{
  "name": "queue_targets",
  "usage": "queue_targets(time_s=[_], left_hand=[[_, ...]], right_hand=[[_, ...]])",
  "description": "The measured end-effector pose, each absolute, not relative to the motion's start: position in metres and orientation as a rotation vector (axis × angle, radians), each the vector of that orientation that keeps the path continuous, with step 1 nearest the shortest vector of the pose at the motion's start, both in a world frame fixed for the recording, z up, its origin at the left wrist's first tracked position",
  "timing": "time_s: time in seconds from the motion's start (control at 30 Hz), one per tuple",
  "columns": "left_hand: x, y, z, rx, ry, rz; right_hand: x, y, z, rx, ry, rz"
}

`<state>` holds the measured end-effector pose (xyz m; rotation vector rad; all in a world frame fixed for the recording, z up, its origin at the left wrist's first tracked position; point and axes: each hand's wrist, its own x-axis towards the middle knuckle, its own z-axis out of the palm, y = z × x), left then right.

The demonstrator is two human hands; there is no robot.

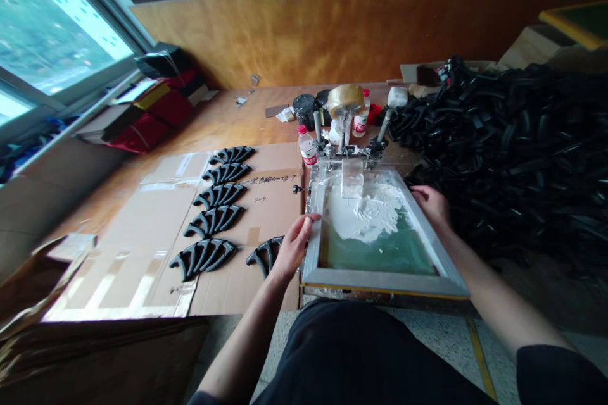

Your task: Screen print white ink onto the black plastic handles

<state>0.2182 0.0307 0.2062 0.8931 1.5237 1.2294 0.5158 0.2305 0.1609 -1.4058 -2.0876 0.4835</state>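
Observation:
A silkscreen frame (311,269) with a grey metal border and green mesh lies tilted before me. White paste (351,221) is spread over the mesh's far half. My left hand (293,245) is at the frame's left side, fingers closed on its edge. At the right side is my right hand (433,205), its fingers pinched close to the frame's edge and some dark parts; what they hold is unclear. Beside my left wrist, a black ribbed plastic part (266,256) rests on the cardboard, partly hidden. Several similar black parts (203,257) form a column farther left.
A metal clamp stand (349,152) holds the frame's far end, with a tape roll (346,100) above. Bottles (308,147) and a dark tub (304,109) stand around it. Black parts (503,145) are heaped at right. Cardboard (156,215) covers the left tabletop.

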Motion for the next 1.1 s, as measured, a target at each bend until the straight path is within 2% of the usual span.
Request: queue_targets(time_s=[0.1,0.23,0.37,0.57,0.73,0.9,1.1], left_hand=[[0.221,0.018,0.159,0.885,1.648,1.071],[0.225,0.022,0.118,0.962,1.831,0.937],[0.223,0.025,0.105,0.991,1.862,0.873],[0.222,0.022,0.107,0.995,1.896,0.897],[0.223,0.024,0.113,0.986,1.879,0.931],[0.224,0.025,0.117,0.973,1.886,0.926],[0.22,0.024,0.154,0.923,1.721,0.945]], right_hand=[[0.487,0.243,0.18,-1.341,-2.093,0.369],[0.416,0.228,0.191,-1.117,-2.482,0.212],[0.399,0.192,0.183,-1.021,-2.793,0.294],[0.438,0.153,0.18,-0.362,-3.013,0.393],[0.435,0.155,0.174,-0.623,-2.8,0.379],[0.438,0.143,0.164,-0.56,-2.826,0.444],[0.406,0.202,0.205,-0.962,-2.545,0.463]])
